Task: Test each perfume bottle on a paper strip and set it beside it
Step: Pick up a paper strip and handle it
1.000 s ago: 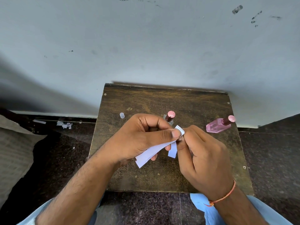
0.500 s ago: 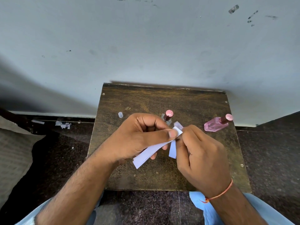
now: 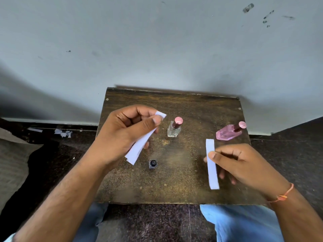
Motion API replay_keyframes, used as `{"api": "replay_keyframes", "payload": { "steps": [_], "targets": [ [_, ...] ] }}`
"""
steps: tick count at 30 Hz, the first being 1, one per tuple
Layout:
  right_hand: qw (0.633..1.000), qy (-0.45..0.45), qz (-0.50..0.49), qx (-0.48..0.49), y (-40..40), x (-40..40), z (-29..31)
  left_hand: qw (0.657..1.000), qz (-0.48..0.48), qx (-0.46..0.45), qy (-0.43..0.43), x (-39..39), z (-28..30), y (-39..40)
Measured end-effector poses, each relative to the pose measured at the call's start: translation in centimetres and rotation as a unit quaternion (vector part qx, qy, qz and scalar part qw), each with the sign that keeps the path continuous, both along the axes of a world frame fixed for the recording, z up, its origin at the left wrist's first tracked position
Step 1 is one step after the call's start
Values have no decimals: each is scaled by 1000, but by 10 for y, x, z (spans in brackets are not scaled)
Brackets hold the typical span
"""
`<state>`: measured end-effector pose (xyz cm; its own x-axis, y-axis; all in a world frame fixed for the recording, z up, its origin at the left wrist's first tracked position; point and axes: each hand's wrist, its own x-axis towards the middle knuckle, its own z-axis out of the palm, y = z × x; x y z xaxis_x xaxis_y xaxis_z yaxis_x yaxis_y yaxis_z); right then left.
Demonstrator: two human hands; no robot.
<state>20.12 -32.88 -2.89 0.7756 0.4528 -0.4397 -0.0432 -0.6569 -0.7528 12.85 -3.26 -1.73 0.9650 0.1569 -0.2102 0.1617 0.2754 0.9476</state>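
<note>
My left hand (image 3: 122, 135) pinches a small stack of white paper strips (image 3: 139, 147) above the left half of the small wooden table (image 3: 174, 193). My right hand (image 3: 244, 165) pinches a single white strip (image 3: 211, 165) over the right half, just in front of a pink perfume bottle (image 3: 227, 132) that lies tilted at the far right. A clear square bottle with a pink cap (image 3: 174, 128) stands upright in the middle. A small dark bottle (image 3: 153, 164) stands near the centre, seen from above.
The table stands against a pale wall (image 3: 157, 49), on a dark speckled floor (image 3: 148, 224). Paper scraps (image 3: 63, 132) lie on the floor at the left. My knees in blue trousers (image 3: 236, 222) are at the table's front edge.
My hands have pulled apart: the right one drew a single strip out of the stack and moved right. The left moved left with the rest, uncovering the small dark bottle.
</note>
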Motion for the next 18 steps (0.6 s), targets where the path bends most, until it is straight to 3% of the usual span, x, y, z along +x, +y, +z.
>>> {"api": "replay_keyframes", "payload": {
  "steps": [4,8,13,18],
  "targets": [
    [994,45,2,-99,-32,5,-2,999,36,30,26,2,-7,4],
    [986,35,-75,-148,-61,13,-7,996,73,49,19,4,-14,3],
    [969,22,-200,-141,-67,21,-19,994,91,58,9,7,-18,0],
    [964,12,-233,-127,-64,26,-24,993,99,49,-29,8,-21,1]
  ]
}}
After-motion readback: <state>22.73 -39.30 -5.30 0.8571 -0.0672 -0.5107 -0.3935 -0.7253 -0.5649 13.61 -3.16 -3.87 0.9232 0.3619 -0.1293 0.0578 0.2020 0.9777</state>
